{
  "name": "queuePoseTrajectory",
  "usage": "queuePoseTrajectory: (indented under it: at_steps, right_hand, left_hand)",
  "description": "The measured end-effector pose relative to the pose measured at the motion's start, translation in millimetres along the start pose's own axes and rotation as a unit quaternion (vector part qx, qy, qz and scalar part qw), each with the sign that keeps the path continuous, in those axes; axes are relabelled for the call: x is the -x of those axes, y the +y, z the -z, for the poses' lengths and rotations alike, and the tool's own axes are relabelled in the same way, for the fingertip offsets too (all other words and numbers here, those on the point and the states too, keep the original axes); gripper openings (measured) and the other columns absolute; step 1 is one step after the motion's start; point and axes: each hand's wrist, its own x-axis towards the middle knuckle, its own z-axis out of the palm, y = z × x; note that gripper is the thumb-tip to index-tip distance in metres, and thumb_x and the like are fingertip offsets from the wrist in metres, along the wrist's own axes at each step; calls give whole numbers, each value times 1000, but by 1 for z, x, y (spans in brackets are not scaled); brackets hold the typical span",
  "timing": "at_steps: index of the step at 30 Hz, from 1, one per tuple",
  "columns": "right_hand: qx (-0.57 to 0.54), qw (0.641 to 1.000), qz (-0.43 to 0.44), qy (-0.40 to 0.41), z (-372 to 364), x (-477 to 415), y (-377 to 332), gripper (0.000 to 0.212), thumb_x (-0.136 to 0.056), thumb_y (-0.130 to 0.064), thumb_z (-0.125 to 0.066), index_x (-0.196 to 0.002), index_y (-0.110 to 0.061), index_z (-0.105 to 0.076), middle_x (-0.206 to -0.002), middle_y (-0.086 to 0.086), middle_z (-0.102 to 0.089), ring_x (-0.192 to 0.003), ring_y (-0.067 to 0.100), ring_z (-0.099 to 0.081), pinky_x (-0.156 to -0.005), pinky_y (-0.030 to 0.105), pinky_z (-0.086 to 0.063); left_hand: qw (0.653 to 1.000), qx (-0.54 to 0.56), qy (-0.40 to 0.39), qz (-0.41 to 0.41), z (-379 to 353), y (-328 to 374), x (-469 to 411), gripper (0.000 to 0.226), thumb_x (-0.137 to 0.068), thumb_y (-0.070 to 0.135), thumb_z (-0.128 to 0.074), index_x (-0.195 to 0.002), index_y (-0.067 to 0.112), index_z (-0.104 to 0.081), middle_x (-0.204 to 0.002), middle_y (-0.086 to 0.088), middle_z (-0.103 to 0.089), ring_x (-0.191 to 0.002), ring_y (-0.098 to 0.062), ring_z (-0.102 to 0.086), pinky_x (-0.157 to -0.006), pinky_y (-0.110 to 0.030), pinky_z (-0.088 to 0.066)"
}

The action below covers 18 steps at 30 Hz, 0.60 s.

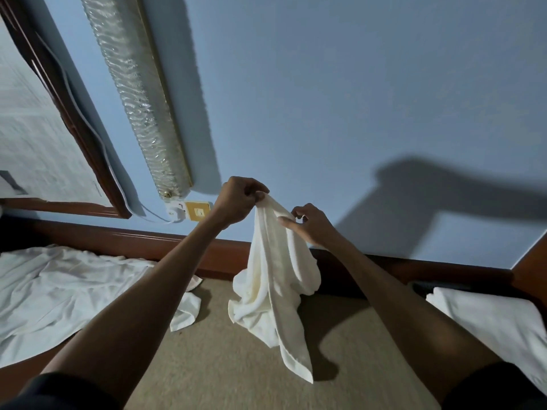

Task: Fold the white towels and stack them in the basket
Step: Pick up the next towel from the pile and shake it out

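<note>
A white towel point(275, 279) hangs crumpled in the air in front of the blue wall, its lower end trailing onto the tan surface point(225, 359). My left hand point(236, 202) pinches the towel's top corner. Just to the right and a little lower, my right hand point(313, 223) touches the towel's upper edge with thumb and curled fingers; the grip itself is partly hidden by the cloth. More white cloth point(68, 288) lies spread out at the left. A folded white towel point(497, 324) lies at the right edge. No basket is in view.
A dark wooden rail point(124, 241) runs along the foot of the blue wall. A long glass wall lamp point(136, 93), a wall socket point(198, 213) with a white plug and cable, and a framed mirror point(44, 128) are at the left.
</note>
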Motion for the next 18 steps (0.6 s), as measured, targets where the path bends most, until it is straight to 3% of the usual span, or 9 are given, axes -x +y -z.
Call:
queuePoseTrajectory:
  at_steps: [2, 4, 8, 12, 18]
  right_hand:
    - [-18, 1000, 5, -14, 11, 6, -14, 46, -87, -51, -73, -78, -8, -59, -87, -2, -57, -77, 13, -54, -72, 22, -38]
    - [-49, 998, 13, -44, 27, 14, -34, 54, -88, -50, -73, -70, -7, -45, -71, 2, -43, -63, 17, -41, -60, 25, -30]
    - [-66, 997, 27, -44, 53, 31, -76, 54, -89, -46, -72, -66, -21, -30, -65, -5, -24, -57, 12, -23, -50, 23, -17]
    - [-37, 998, 30, -28, 66, 49, -110, 61, -87, -48, -75, -64, -26, -22, -62, -8, -20, -54, 12, -19, -49, 24, -14]
    - [49, 999, 9, -12, 87, 85, -135, 70, -82, -55, -77, -71, -22, -16, -64, -4, -17, -54, 13, -16, -51, 28, -11]
  left_hand:
    - [1000, -18, -10, -9, 18, 9, 1, 21, -94, 4, -68, -98, 20, -80, -90, 5, -76, -84, -11, -71, -71, -22, -56]
    - [999, -31, -14, -21, 40, 20, -1, 21, -90, 2, -71, -96, 19, -81, -86, 9, -76, -86, -8, -72, -82, -25, -58]
    - [995, -71, 14, -67, 88, 51, -3, 21, -88, -1, -70, -99, 13, -81, -81, 8, -74, -81, -5, -68, -78, -12, -49]
    - [988, -98, 60, -107, 140, 64, 2, 19, -88, -1, -71, -101, 8, -81, -97, -6, -78, -90, -15, -70, -93, -31, -56]
    - [976, -123, 161, -84, 199, 56, 31, 23, -91, 2, -65, -102, 13, -82, -103, -7, -78, -100, -26, -69, -83, -27, -46]
